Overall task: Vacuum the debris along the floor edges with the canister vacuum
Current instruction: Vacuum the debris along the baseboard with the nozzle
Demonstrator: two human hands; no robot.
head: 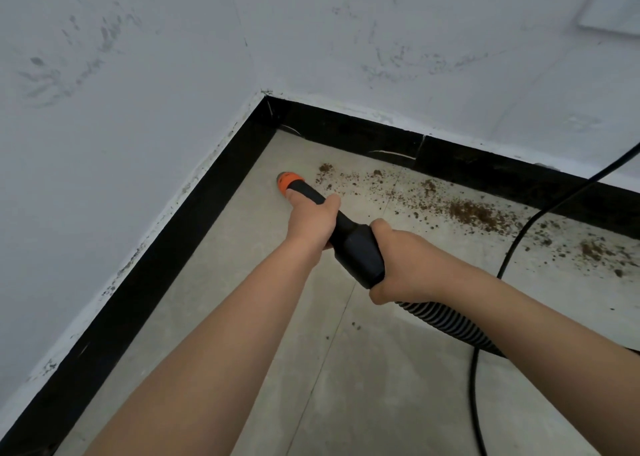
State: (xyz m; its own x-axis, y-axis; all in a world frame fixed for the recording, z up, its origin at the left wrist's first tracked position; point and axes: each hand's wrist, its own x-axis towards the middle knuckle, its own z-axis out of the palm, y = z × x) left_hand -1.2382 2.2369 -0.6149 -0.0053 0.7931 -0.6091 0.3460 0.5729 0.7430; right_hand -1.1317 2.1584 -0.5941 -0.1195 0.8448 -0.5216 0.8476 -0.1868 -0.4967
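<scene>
A black vacuum wand (353, 244) with an orange nozzle tip (289, 180) points down at the grey floor near the room corner. My left hand (311, 223) grips the wand's narrow front part just behind the orange tip. My right hand (405, 265) grips the thick rear handle, where the ribbed hose (446, 324) begins and runs off to the right. Brown debris (474, 213) lies scattered along the black baseboard (485, 168), to the right of the nozzle. The canister itself is out of view.
A black power cable (512, 251) drops from the upper right, crosses the debris strip and runs along the floor to the bottom edge. White, smudged walls (138, 75) meet at the corner. A second black baseboard (156, 255) runs down the left side.
</scene>
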